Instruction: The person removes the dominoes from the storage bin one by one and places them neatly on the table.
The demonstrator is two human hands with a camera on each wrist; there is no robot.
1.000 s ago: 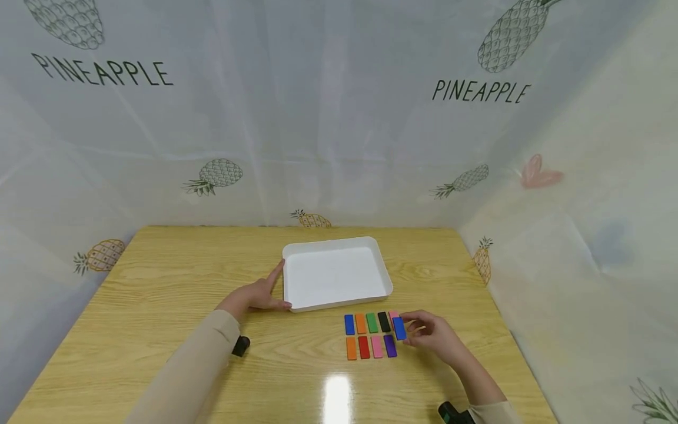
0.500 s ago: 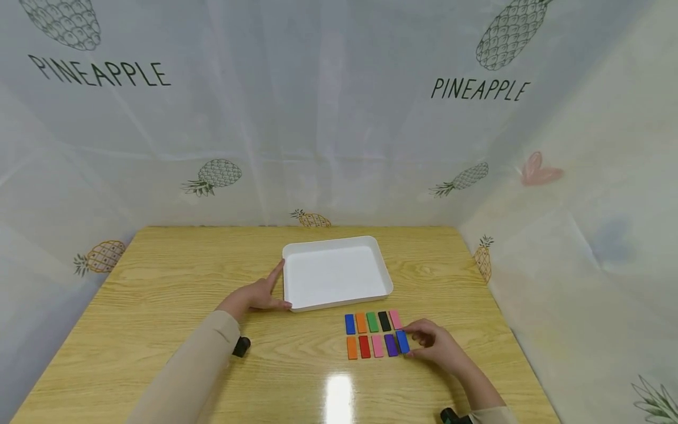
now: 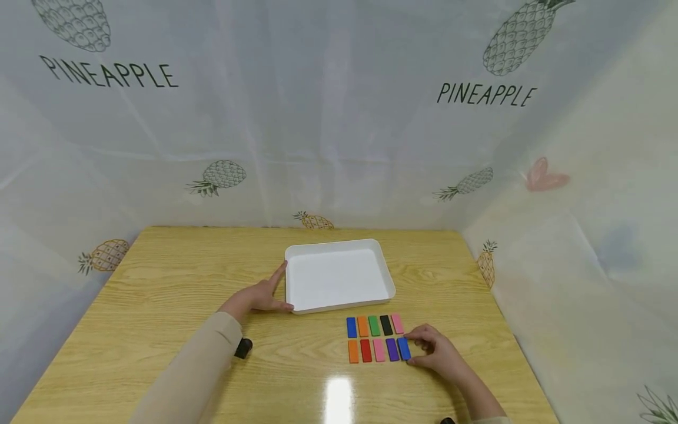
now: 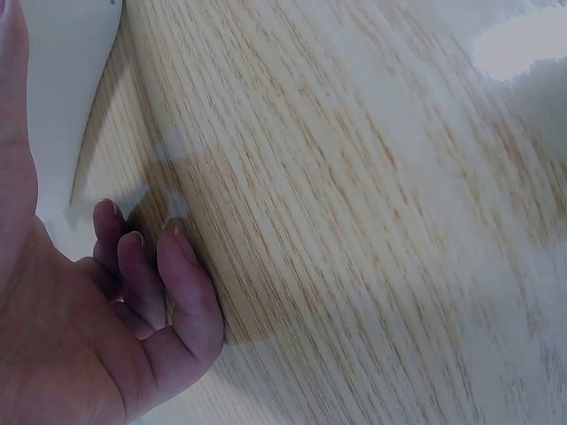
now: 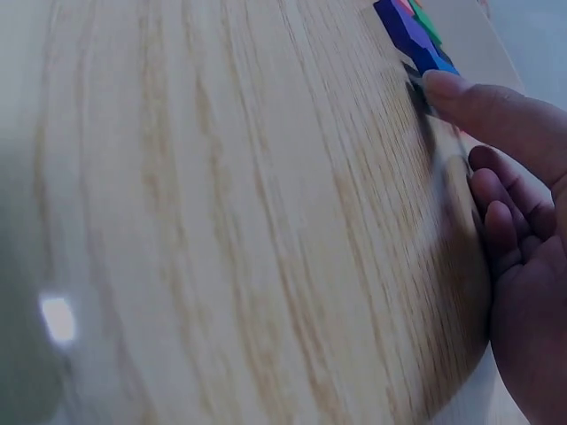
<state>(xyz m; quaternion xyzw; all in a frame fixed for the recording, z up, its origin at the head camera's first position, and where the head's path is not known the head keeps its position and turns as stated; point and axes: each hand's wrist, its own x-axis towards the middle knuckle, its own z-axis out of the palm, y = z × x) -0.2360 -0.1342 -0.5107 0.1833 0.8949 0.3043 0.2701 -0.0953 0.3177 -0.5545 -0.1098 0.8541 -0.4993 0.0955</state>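
Observation:
My right hand [image 3: 438, 355] pinches a blue rectangular block [image 3: 404, 348] by its two ends between thumb and index finger. The block lies at the right end of the nearer row, beside a purple block [image 3: 392, 349]. In the right wrist view, my thumb [image 5: 496, 115] covers part of the block, and the other fingers are curled. My left hand [image 3: 258, 296] touches the left side of a shallow white tray [image 3: 339, 277], index finger straight along the edge and thumb at the near corner. Its remaining fingers [image 4: 190, 292] curl loosely over the wood, holding nothing.
Two rows of coloured blocks lie in front of the tray, among them a black block [image 3: 386, 325], a green block [image 3: 374, 325] and a red block [image 3: 366, 351]. A pineapple-print cloth [image 3: 339, 147] rises behind the wooden table [image 3: 201, 259].
My right hand has moved the blue block toward me, from overlapping the far row's pink block to the nearer row's right end. The left hand and tray have stayed in place.

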